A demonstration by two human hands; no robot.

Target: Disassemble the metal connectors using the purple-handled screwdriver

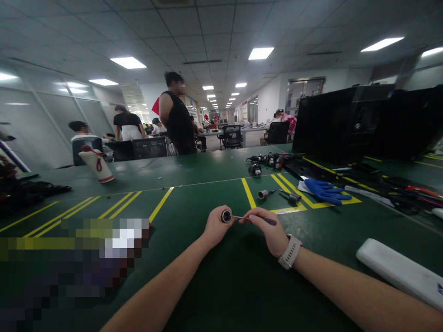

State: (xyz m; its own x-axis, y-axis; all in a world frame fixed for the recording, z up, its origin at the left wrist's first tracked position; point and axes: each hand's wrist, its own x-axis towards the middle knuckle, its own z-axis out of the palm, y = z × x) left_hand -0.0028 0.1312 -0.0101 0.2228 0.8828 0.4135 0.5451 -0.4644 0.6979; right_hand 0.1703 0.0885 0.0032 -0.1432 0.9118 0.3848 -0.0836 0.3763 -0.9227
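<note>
My left hand (217, 227) is closed around a small round metal part with a hollow, dark-rimmed end (226, 216) that faces me. In my right hand (267, 227) is a thin screwdriver (271, 222); its dark handle lies in the fingers and its slim shaft reaches left to the rim of the part. Whether the tip is inside the part cannot be made out. Just beyond my hands, two metal cylinders with stems, a nearer one (265, 194) and another (291, 197), lie on the green table between yellow tape lines.
A blue glove (325, 190) and cables lie to the right, near a large black case (332, 124). Several dark metal fittings (256, 168) sit farther back. A white bar-shaped object (398, 267) is at right, a paper cup (97, 165) at left. People are beyond the table.
</note>
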